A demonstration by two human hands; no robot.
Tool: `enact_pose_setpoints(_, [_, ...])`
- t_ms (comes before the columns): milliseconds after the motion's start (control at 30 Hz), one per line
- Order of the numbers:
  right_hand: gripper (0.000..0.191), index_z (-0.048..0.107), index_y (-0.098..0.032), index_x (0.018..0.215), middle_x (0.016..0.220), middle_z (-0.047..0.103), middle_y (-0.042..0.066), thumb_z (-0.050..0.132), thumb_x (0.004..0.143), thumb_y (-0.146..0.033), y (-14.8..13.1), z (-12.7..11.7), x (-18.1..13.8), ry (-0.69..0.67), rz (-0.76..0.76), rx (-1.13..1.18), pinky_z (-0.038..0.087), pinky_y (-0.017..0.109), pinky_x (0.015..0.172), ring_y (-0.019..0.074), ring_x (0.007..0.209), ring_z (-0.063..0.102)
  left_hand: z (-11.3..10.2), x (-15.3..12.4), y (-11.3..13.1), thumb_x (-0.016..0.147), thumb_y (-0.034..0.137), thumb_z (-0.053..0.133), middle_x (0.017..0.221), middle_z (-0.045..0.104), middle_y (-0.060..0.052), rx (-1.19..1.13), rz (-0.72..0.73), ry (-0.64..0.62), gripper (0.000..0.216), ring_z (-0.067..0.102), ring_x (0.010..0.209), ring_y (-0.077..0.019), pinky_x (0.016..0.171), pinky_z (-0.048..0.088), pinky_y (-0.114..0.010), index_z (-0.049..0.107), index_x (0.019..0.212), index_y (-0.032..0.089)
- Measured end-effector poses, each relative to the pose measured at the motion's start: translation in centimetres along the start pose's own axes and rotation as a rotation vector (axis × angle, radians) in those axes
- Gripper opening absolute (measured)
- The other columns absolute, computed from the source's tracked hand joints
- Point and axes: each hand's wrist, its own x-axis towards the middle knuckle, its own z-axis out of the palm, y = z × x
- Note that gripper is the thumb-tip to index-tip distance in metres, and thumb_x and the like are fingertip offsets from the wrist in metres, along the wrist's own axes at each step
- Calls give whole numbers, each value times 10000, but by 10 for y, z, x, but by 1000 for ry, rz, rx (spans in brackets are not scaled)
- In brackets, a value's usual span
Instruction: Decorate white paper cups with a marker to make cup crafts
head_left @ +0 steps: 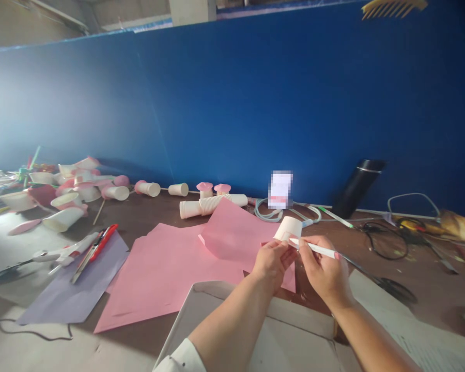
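Note:
A white paper cup (290, 227) is held by my left hand (270, 262), whose fingers close on its near end. My right hand (327, 268) grips a white pen (321, 250) with a pink end, and its tip points at the cup's side. Whether the tip touches the cup is too small to tell. Beneath and to the left of my hands lie pink paper sheets (166, 268), one with a curled edge. A stack of nested paper cups (213, 205) rests on its side behind the sheets.
To the left, a red utility knife (95, 253) and a white glue gun (67, 253) lie on purple paper (81, 289). Pink-and-white cup pieces (81, 181) pile up at far left. A black bottle (356, 188) and cables (385, 240) are at right. An open white box (287, 341) is nearest me.

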Motion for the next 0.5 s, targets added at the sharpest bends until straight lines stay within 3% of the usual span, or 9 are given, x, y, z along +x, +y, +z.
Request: enact_pose_setpoints(500, [260,599,-198,764,602,641,28,516,864,-423,-7,-5,0,-52,9,30,439,235,512,159,521,593,2,-2,1,695,186,732,731,602,-70,14,0,43,181,598,696,-124,880,464,-318,575,702,95])
